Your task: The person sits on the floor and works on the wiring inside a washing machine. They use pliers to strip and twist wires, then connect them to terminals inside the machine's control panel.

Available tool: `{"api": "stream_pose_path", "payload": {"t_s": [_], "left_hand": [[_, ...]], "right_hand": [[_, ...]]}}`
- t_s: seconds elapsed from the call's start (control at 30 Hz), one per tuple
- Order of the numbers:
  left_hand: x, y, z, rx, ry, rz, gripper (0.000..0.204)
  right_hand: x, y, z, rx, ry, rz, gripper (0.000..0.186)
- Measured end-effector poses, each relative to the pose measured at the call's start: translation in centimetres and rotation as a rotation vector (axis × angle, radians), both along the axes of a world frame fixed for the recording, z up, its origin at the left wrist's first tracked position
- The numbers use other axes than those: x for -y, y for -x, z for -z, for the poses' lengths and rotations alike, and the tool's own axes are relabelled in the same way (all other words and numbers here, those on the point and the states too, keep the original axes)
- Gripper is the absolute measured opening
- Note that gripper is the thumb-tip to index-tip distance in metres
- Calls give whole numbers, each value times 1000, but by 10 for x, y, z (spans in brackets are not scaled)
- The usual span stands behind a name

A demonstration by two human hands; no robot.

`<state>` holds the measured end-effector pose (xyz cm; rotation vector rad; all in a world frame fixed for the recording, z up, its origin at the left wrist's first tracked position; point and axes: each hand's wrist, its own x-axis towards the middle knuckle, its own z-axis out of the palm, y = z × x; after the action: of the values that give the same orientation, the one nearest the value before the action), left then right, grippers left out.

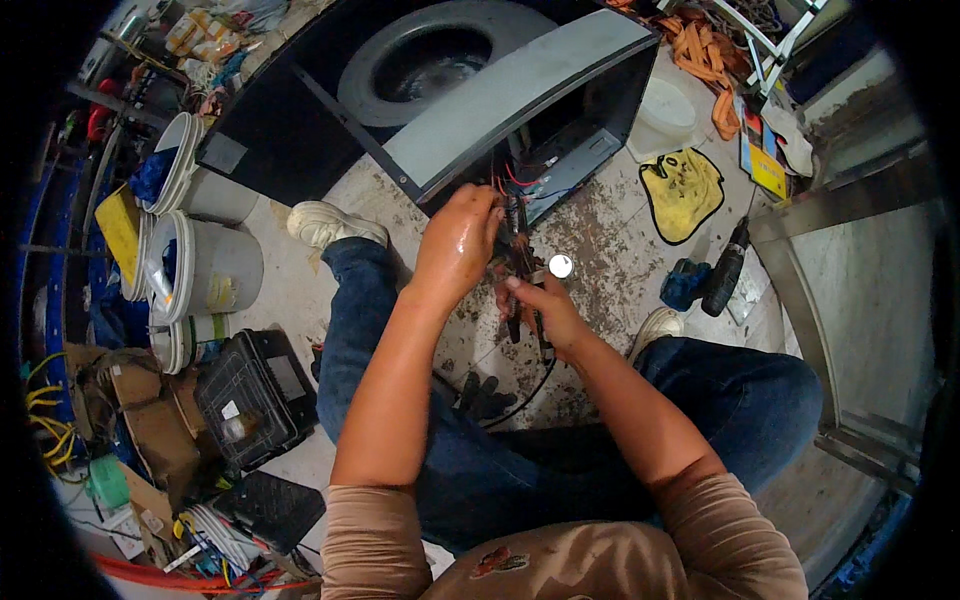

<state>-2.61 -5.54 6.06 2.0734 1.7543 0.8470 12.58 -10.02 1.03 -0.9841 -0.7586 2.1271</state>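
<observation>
The 2 forearms rise from the lower edge and converge over the dirty floor (605, 235). The left hand (458, 240) is farther forward, its back turned up, wrist almost straight, fingers bent inward beside the red wires (518, 178) at the opening of the dark cabinet (625, 100); I cannot tell whether they pinch anything, as the spot is dim and cluttered. The right hand (552, 310) sits lower and nearer the body, reaching in diagonally, thumb pointing up and left, its fingers curled around a dark tool (514, 328) whose handle hangs below them, between the person's 2 denim-covered legs (735, 385)
</observation>
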Motion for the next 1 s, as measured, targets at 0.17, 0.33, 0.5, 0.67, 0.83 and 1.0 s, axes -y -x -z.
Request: {"api": "stream_pose_path", "payload": {"t_s": [0.17, 0.33, 0.5, 0.67, 0.83, 1.0], "left_hand": [[-1, -2, -4, -3, 32, -24, 10], [-3, -4, -3, 7, 34, -23, 10], [-4, -6, 0, 16, 9, -37, 10], [-6, -7, 0, 21, 25, -58, 9], [-7, -8, 1, 20, 4, -71, 9], [-9, -9, 3, 4, -7, -68, 9]], "right_hand": [[-3, 2, -4, 27, -41, 11, 26], [-4, 3, 3, 133, -110, 24, 30], [-7, 4, 12, 257, -206, 14, 41], [-8, 9, 22, 385, -324, 41, 50], [-11, 10, 26, 538, -425, 29, 57], [-12, 10, 20, 613, -465, 8, 56]]}}
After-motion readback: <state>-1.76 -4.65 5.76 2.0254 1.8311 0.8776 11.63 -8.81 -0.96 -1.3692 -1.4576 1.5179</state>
